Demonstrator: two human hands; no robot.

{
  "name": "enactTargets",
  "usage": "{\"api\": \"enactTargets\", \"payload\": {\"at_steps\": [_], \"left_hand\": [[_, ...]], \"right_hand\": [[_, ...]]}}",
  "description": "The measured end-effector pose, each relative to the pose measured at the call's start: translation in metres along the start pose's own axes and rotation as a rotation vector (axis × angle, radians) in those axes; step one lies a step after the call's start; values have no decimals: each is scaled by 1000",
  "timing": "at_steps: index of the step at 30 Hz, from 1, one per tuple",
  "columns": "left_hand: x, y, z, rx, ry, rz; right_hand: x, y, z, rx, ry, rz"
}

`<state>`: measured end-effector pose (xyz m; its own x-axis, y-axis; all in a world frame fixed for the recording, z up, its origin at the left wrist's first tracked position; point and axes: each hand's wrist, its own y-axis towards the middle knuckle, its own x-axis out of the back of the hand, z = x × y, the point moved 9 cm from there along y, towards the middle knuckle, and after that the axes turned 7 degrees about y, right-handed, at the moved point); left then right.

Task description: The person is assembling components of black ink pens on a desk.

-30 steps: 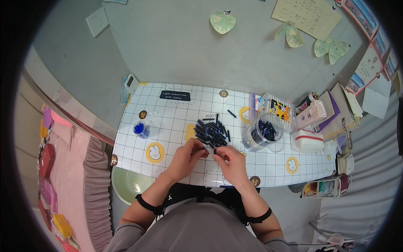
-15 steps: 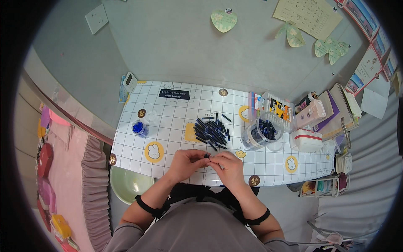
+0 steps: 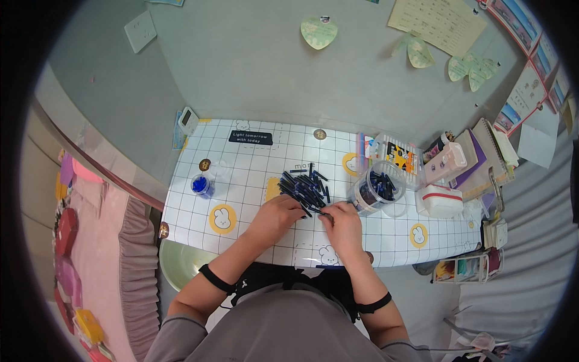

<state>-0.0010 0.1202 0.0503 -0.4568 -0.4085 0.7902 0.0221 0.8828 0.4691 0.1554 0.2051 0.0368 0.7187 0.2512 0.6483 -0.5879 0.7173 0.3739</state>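
A pile of short dark blue tubes that look like ink cartridges lies on the white gridded tabletop in front of me. My left hand is at the pile's near left edge, its fingers curled together, and what they hold, if anything, is hidden. At the near right edge, my right hand pinches the end of one cartridge between thumb and fingers. A clear round tub, tilted and holding more cartridges, stands just right of the pile. To the left is a small clear jar with bright blue bits inside.
A clear lid lies by the tub. Behind it are a marker case, a white pouch and notebooks. A black sign plate is at the back left, and a green basin sits below the left edge.
Both hands have moved forward from the table's near edge, where they met around a small dark piece, to the pile. They are now apart, with the right pinching a cartridge.
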Motion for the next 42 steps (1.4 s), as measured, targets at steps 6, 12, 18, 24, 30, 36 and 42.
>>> {"api": "enactTargets", "payload": {"at_steps": [6,12,18,24,30,36,42], "left_hand": [[-19,14,-19,-196,129,54],[-26,16,-16,-218,186,72],[-31,22,-15,-246,208,173],[-27,24,-23,-281,194,142],[-9,13,-23,127,-316,61],[-26,-29,2,450,-565,66],[-24,-52,10,533,-683,20]], "right_hand": [[-10,1,-2,-40,-94,49],[-14,-5,-3,-39,-220,109],[2,-15,-10,-198,-125,86],[19,-25,-12,-118,-14,4],[20,-24,-2,-132,335,1],[5,-21,12,-127,512,38],[-9,-22,19,-150,587,95]]}}
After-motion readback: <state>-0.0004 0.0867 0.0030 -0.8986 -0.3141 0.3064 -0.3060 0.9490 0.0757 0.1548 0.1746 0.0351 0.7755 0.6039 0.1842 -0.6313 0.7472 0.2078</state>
